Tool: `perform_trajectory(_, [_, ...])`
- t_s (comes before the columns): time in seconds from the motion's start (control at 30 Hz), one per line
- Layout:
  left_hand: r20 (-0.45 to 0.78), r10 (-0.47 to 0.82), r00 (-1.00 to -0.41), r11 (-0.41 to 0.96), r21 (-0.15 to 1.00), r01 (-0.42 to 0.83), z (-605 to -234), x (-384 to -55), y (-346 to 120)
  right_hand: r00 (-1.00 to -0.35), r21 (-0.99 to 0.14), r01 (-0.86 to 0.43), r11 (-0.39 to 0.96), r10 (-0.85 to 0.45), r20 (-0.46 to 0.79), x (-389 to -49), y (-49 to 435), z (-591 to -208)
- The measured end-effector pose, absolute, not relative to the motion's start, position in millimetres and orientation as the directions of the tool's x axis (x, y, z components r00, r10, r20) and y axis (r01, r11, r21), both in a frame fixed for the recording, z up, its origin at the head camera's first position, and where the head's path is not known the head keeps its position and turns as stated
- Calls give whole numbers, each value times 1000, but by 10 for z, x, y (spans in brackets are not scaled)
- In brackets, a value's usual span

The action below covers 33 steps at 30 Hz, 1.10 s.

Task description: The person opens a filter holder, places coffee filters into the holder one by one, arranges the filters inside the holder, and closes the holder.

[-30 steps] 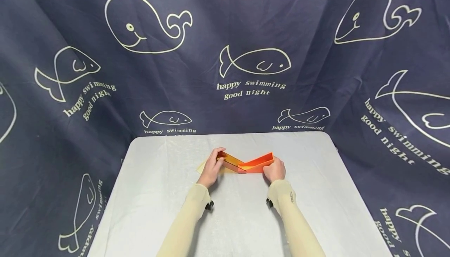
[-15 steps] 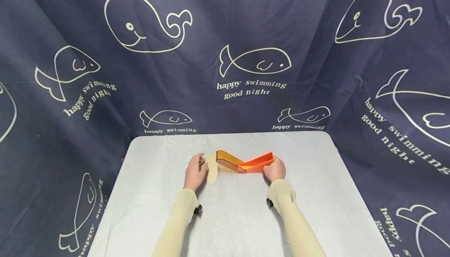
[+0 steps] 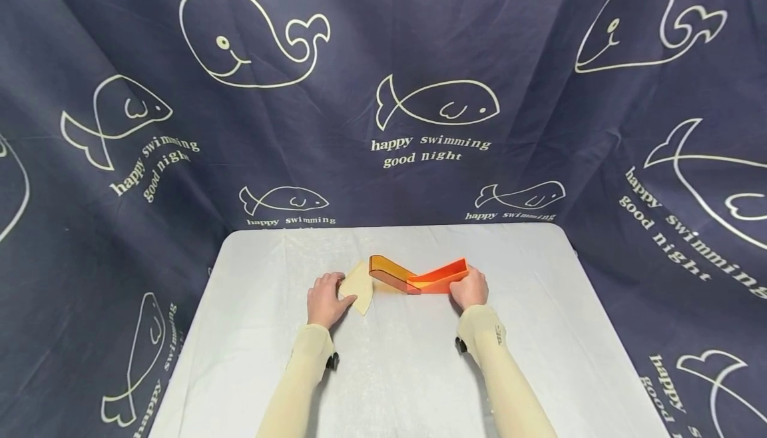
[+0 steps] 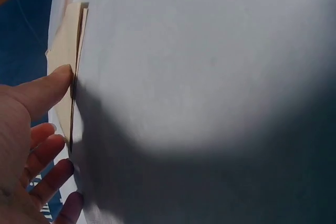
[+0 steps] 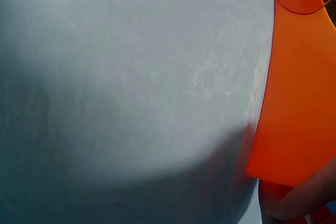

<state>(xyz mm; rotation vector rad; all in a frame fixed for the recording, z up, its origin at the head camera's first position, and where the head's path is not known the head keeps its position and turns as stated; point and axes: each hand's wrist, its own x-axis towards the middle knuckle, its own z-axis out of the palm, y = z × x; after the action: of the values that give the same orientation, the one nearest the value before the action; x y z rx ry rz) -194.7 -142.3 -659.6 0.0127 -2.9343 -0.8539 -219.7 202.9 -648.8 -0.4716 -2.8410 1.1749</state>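
A cream, fan-shaped stack of paper coffee filters (image 3: 357, 287) lies on the white table, left of the hinged case. In the left wrist view, the thumb of my left hand (image 4: 14, 129) touches the face of the filters (image 4: 64, 51), whose layered edge shows. The other fingers are loosely bent and spread beyond the stack. My right hand (image 3: 471, 288) grips the right end of the orange case (image 3: 440, 283). The case's see-through amber lid (image 3: 391, 273) is swung out to the left. Only part of the right hand's hold shows in the right wrist view, below the orange wall (image 5: 296, 98).
The white tabletop (image 3: 407, 365) spreads around both hands and has rounded far corners. Dark blue cloth (image 3: 431, 198) with whale and fish drawings hangs behind it and along both sides.
My left hand has left the amber lid and moved left to the filters, touching them now. The filters lie at a different angle. The right hand keeps its hold on the case.
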Motion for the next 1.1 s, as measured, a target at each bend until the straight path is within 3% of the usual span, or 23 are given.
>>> perform_trajectory(0.3, [84,-44,-995,827,562,12,-6623,-1938,-1436,-953,-698,266,665,290,-88,-2197,2031,-6490])
perform_trajectory(0.8, [-22,-103,-994,781,617,-95,-6614,-2019,-1429,-950,-703,274,656,297,-93,-2200,2043,-6537])
perform_trajectory(1.1, [64,-91,-994,799,600,-35,-6633,-2002,-1426,-952,-702,269,659,292,-91,-2212,2058,-6554])
